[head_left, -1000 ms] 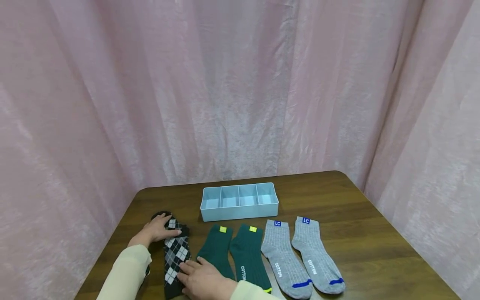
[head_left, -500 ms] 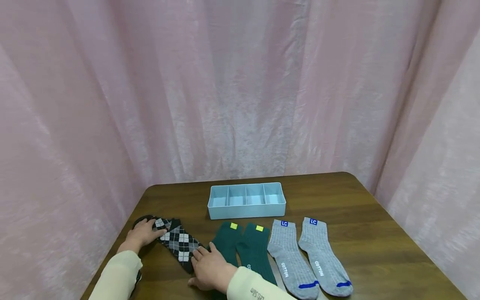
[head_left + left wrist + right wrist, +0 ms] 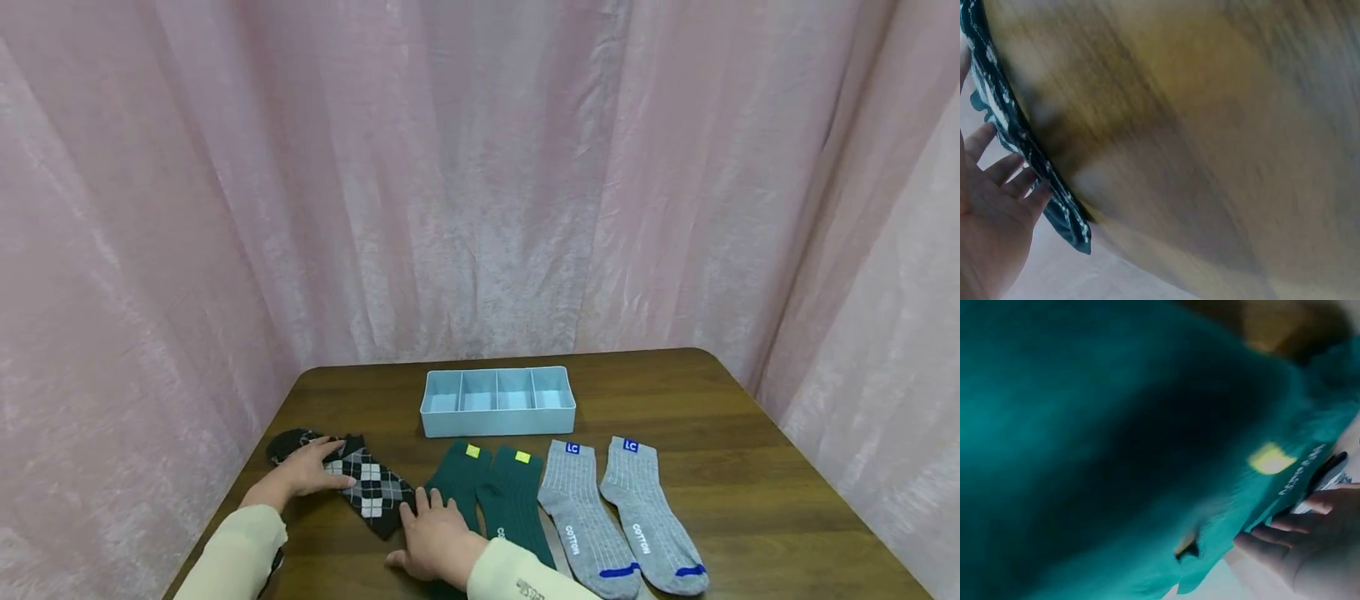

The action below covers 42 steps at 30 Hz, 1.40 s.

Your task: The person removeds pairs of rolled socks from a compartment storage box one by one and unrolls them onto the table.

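A black-and-grey argyle sock [image 3: 372, 487] lies slantwise at the left of the table; whether a second lies under it cannot be told. My left hand [image 3: 300, 473] rests on its upper part, fingers extended. The left wrist view shows those fingers [image 3: 1019, 181] against the sock's edge [image 3: 1063, 197], not curled round it. My right hand [image 3: 435, 537] lies spread at the sock's lower end, partly over the left green sock [image 3: 456, 477]. Beside it is another green sock [image 3: 513, 504] with a yellow label. Green fabric [image 3: 1116, 425], blurred, fills much of the right wrist view.
Two grey ribbed socks [image 3: 577, 508] with blue labels lie side by side to the right of the green pair. Behind the socks stands a light blue box [image 3: 498, 422] with several compartments. The brown wooden table [image 3: 765, 508] is backed by pink curtains [image 3: 450, 183].
The argyle sock has turned from nearly straight to slanted, its lower end swinging right. My left hand first went left, then came back right along it. My right hand moved right; the view shifted slightly.
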Available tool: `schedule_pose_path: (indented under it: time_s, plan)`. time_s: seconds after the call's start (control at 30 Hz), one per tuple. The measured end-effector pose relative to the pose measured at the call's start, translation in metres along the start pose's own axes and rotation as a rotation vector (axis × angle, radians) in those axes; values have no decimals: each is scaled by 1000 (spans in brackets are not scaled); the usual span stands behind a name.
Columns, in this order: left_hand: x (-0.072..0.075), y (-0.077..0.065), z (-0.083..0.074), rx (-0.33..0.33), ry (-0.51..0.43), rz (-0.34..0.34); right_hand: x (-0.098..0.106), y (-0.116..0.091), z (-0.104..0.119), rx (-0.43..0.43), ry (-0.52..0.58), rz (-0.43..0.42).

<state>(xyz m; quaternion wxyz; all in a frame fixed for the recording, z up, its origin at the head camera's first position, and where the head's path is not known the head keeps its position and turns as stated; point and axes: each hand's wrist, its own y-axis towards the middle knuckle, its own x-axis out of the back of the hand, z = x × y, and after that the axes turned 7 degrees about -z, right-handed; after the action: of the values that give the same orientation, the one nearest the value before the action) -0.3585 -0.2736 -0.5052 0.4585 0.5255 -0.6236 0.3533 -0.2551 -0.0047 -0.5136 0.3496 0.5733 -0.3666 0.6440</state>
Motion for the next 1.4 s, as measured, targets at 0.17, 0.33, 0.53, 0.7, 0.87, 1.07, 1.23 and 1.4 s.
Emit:
schedule_pose_path:
  time_s: [0.17, 0.33, 0.53, 0.7, 0.87, 1.07, 1.23, 1.4]
  plan:
    - [-4, 0, 0, 67, 20, 17, -5, -4, -2, 37, -15, 16]
    - [-4, 1, 1, 93, 23, 11, -9, -4, -1, 38, -19, 29]
    - [-3, 0, -2, 144, 35, -19, -10, -4, -1, 41, -38, 36]
    - [-4, -2, -10, 201, 50, -69, -11, -2, -1, 36, -60, 59]
    - [-4, -2, -13, 223, 107, -80, -9, -3, -1, 30, -59, 70]
    - [-2, -5, 10, 60, 99, -163, -10, -3, -2, 41, -48, 75]
    - [3, -17, 31, -61, 23, -121, -10, -3, -2, 45, -43, 82]
    - [3, -24, 35, -39, 74, -116, -12, -3, -2, 40, -49, 83]
